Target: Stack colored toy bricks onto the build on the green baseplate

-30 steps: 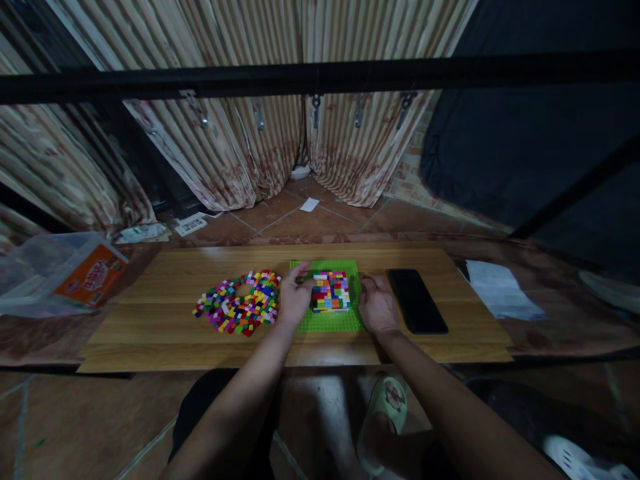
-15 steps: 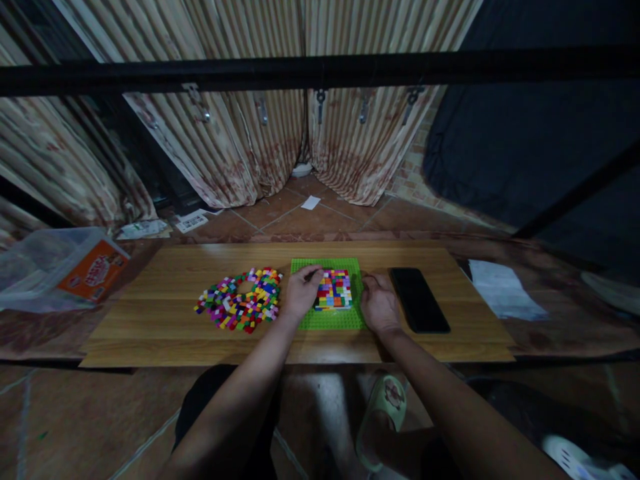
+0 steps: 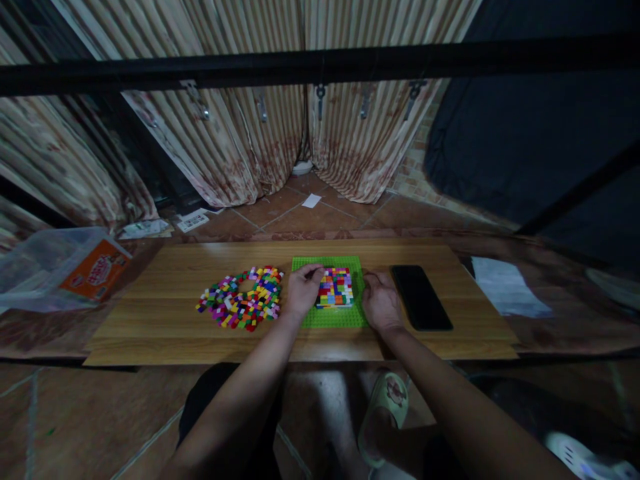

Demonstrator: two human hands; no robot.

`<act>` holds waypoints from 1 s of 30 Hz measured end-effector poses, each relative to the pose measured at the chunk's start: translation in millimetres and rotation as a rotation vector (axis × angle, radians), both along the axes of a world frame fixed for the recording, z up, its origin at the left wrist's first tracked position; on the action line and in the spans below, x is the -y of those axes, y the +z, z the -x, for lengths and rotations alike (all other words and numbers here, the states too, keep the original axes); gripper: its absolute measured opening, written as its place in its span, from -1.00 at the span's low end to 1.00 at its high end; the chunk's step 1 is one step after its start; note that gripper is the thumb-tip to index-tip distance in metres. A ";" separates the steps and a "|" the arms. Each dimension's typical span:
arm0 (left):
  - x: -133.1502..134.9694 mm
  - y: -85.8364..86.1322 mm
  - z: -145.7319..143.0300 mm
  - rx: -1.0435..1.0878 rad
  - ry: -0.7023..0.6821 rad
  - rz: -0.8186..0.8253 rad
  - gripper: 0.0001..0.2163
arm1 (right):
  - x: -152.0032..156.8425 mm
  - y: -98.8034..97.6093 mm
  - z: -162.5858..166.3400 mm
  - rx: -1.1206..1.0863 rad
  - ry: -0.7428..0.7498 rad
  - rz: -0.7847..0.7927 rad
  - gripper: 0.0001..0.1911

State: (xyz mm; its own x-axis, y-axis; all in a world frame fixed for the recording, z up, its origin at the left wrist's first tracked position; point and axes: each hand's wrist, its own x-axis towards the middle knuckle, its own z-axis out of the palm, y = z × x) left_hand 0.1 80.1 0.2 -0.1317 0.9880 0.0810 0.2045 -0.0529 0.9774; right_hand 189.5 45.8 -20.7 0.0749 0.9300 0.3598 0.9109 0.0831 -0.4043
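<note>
A green baseplate [image 3: 332, 319] lies on a low wooden board [image 3: 160, 320], with a block of small multicoloured bricks [image 3: 335, 288] built on it. My left hand [image 3: 300, 292] rests at the block's left edge, fingers curled in a pinch at its top left corner; what they hold is hidden. My right hand [image 3: 381, 301] lies on the baseplate's right edge beside the block, fingers curled, nothing visible in them. A loose heap of coloured bricks [image 3: 243, 307] lies left of my left hand.
A black phone [image 3: 421, 297] lies flat right of my right hand. A plastic bag with an orange box [image 3: 90, 269] sits at the far left. White paper [image 3: 505, 288] lies right of the board. A black bar [image 3: 320, 63] crosses overhead. A sandal [image 3: 386, 407] shows below the board.
My left hand has shifted slightly right, onto the top left corner of the built block. My right hand has stayed by the baseplate's right edge.
</note>
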 end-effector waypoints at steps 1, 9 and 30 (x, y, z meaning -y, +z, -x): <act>-0.2 0.3 -0.1 -0.004 0.008 0.010 -0.84 | 0.1 0.4 0.0 0.000 0.003 -0.001 -0.67; -6.8 0.3 -0.2 0.037 0.044 0.096 -0.85 | 0.2 -1.0 -0.5 -0.006 0.000 -0.006 -0.64; -12.2 0.0 1.2 0.070 0.027 0.134 -0.89 | 0.4 -0.4 0.5 0.015 -0.007 -0.002 -0.66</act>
